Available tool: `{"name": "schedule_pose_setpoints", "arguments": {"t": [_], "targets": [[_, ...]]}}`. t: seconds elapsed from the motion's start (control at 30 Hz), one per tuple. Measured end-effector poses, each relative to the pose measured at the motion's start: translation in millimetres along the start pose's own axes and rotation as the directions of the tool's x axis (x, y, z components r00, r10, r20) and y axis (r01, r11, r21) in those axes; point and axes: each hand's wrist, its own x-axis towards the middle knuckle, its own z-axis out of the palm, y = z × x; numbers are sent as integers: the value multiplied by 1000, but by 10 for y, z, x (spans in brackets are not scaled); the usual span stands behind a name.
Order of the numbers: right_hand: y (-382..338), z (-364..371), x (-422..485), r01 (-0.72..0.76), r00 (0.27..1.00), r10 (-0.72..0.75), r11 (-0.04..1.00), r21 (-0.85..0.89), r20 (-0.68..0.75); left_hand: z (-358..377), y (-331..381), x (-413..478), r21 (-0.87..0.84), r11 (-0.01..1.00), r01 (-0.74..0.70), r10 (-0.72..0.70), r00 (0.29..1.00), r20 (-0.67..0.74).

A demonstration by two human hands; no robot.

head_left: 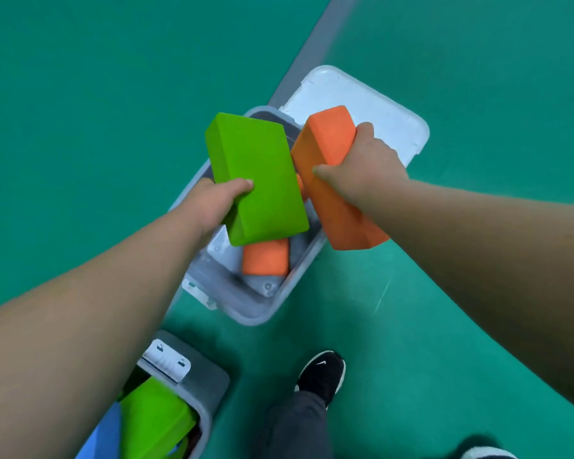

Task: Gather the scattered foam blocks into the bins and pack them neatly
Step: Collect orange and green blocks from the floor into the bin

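left hand (209,203) grips a green rectangular foam block (256,177), right hand (362,167) an orange foam block (332,193), above the grey plastic bin (262,314), likely for packing.

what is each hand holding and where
The left hand grips the green block by one long side; right hand grips the orange block around its middle.

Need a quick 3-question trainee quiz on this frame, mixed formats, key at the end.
1. True or false: the left hand grips the green block.
2. The loose block lying in the grey bin below the hands is: A) blue B) orange C) green
3. Fill in: the right hand holds an orange block; beyond the bin lies a white ____.

Key: 1 true. 2 B. 3 lid.
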Motion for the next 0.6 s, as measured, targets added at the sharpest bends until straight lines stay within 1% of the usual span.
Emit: {"name": "schedule_pose_setpoints", "arguments": {"t": [0.07, 0.13, 0.17, 0.23, 0.3, 0.43, 0.53, 0.6], "targets": [[-214, 184, 43, -3, 1000, 2, 998, 61, 8, -201, -150, 85, 163, 983, 83, -76, 996, -50], [-375, 335, 79, 20, 999, -23, 995, 93, 32, -343, -271, 105, 340, 920, 194, -172, 981, -94], [-429, 406, 84, 43, 998, -47, 996, 79, 49, -394, -350, 116, 394, 889, 235, -212, 972, -100], [-477, 529, 68, 95, 991, -95, 995, 1, 95, -425, -490, 96, 444, 853, 274, -271, 960, -72], [-446, 625, 27, 129, 982, -118, 989, -66, 148, -379, -612, 70, 443, 854, 273, -295, 955, -21], [-215, 735, -60, 132, 967, -104, 985, -108, 233, -159, -776, 83, 505, 832, 229, -280, 960, 26], [41, 738, -100, 127, 965, -92, 983, -133, 247, 82, -738, 87, 600, 782, 172, -237, 971, 31], [224, 700, -129, 111, 967, -77, 986, -128, 243, 289, -647, 70, 670, 733, 115, -213, 975, 66]]}}
